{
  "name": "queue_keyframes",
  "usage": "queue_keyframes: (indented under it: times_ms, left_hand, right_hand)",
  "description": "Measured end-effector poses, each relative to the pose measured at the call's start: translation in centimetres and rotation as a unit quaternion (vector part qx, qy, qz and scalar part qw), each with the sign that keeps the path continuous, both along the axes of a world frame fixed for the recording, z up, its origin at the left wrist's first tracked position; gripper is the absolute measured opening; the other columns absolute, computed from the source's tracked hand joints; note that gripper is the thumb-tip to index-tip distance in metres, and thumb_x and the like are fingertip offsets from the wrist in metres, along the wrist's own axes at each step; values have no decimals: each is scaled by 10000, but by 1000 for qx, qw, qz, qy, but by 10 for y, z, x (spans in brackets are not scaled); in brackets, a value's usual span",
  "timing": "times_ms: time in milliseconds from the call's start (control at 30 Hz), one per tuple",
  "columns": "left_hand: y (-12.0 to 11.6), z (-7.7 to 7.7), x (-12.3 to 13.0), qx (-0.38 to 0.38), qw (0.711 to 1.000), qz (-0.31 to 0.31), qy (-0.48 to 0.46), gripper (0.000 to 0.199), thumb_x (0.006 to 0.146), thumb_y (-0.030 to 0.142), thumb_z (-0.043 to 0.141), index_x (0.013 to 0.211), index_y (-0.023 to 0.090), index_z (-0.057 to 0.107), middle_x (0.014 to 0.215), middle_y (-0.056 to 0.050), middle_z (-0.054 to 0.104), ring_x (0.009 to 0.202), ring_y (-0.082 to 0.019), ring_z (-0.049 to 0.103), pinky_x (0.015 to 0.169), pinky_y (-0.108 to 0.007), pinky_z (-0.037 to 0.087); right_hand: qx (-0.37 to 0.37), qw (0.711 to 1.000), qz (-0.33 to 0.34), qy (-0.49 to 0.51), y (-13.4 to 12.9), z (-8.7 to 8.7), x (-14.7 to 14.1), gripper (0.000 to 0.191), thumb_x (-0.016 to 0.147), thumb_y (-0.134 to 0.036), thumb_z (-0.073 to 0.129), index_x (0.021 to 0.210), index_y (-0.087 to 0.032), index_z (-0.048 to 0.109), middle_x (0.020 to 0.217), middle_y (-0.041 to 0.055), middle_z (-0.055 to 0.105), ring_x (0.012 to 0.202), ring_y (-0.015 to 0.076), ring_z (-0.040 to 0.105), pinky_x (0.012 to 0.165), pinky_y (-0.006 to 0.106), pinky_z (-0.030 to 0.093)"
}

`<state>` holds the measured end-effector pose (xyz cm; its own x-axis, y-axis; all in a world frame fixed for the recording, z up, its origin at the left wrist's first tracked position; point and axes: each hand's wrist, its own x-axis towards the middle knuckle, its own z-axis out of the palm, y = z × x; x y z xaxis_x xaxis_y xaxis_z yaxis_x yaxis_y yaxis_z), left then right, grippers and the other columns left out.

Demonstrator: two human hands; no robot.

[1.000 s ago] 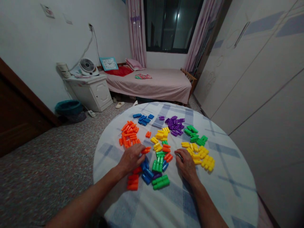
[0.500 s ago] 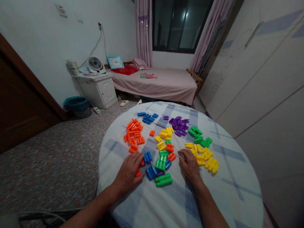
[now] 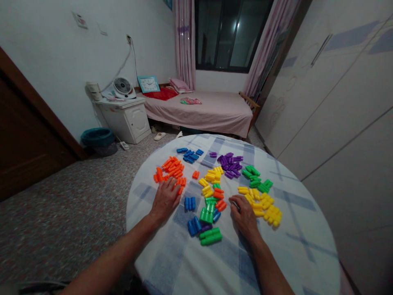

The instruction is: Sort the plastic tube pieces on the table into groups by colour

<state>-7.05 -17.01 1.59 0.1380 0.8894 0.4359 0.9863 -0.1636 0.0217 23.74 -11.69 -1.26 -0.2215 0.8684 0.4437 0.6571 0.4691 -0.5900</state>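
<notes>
My left hand (image 3: 166, 198) lies over the near edge of the orange pieces (image 3: 172, 167), fingers spread and touching some of them. On the cloth beside the yellow pieces (image 3: 259, 203) rests my right hand (image 3: 243, 211), its fingers curled; whether anything is under them is hidden. Between the hands are blue pieces (image 3: 189, 203), green pieces (image 3: 208, 213), a few orange ones (image 3: 220, 205) and a partly covered purple one (image 3: 206, 226). Another yellow group (image 3: 213, 175) sits just beyond them.
The round table (image 3: 190, 268) has a checked cloth. Farther back on it are blue (image 3: 190, 155), purple (image 3: 230, 164) and green pieces (image 3: 254, 176). Behind stand a bed (image 3: 215, 108), a white cabinet (image 3: 136, 121) with a fan (image 3: 123, 87), and a bin (image 3: 98, 141).
My left hand has moved away from me to the orange group, and the orange pieces beside the near blue ones are now gone from there. My right hand has stayed in place.
</notes>
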Motion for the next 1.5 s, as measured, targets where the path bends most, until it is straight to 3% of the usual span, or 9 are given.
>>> queue_keyframes:
  times_ms: [267,533,700,833,1000,1133,1267,1367,1500]
  left_hand:
    - [21,16,16,14,999,-42,0,328,832,226,485,1148,183,562,1341,-131,468,1322,-300,321,1079,-501,279]
    - [90,11,38,-53,989,-138,21,312,840,171,464,1135,169,566,1284,-119,507,1274,-265,378,1008,-431,379]
    - [110,9,44,-117,985,-105,68,202,854,196,454,948,183,632,1070,-93,605,1137,-249,480,908,-392,412]
    - [109,9,33,-124,988,-45,76,232,851,145,418,836,141,650,911,-116,626,948,-248,552,839,-399,417]
    - [99,15,19,-114,990,15,76,230,831,110,421,823,128,651,891,-141,622,1002,-289,520,878,-465,381]
    - [81,29,46,-111,988,-101,33,211,854,241,480,999,167,614,1044,-97,601,1058,-224,495,910,-358,392]
    - [60,39,94,-133,958,-254,-25,438,806,495,553,1116,188,525,1116,-89,558,1053,-220,501,881,-336,422]
    - [53,41,121,-161,959,-233,12,580,674,578,654,1063,171,516,1067,-100,553,1004,-255,516,829,-365,449]
    - [53,40,136,-177,964,-190,51,447,701,487,647,1003,172,548,1004,-94,560,945,-259,536,761,-365,467]
  right_hand:
    - [2,1000,3,-10,1,-3,1,227,798,-189,460,964,-184,615,1010,86,601,986,215,545,905,397,429]
    - [1,1000,-2,-12,1,-3,0,236,797,-181,460,969,-170,621,1023,93,602,997,213,544,917,385,425]
    - [-7,1000,-8,-7,0,-2,0,216,801,-191,461,933,-174,631,1011,87,612,980,209,556,898,376,436]
    - [-8,1000,-1,-3,-1,1,-1,210,803,-181,457,930,-172,625,1001,82,608,977,203,553,907,371,427]
    - [-16,1000,6,-5,-1,1,-1,213,807,-174,452,935,-167,622,1007,89,599,986,208,541,917,378,417]
    - [-16,1000,7,-6,1,0,0,207,807,-179,451,925,-169,621,1001,92,599,986,214,538,915,390,415]
    - [-11,1000,6,-3,1,0,-1,205,804,-178,453,926,-168,618,996,89,598,970,211,540,906,391,420]
    - [-1,1000,7,1,0,0,-1,203,800,-172,456,920,-168,619,994,86,599,972,208,541,908,386,420]
    - [3,1000,10,2,0,0,-1,202,807,-171,453,922,-176,620,991,81,598,964,204,541,899,383,426]
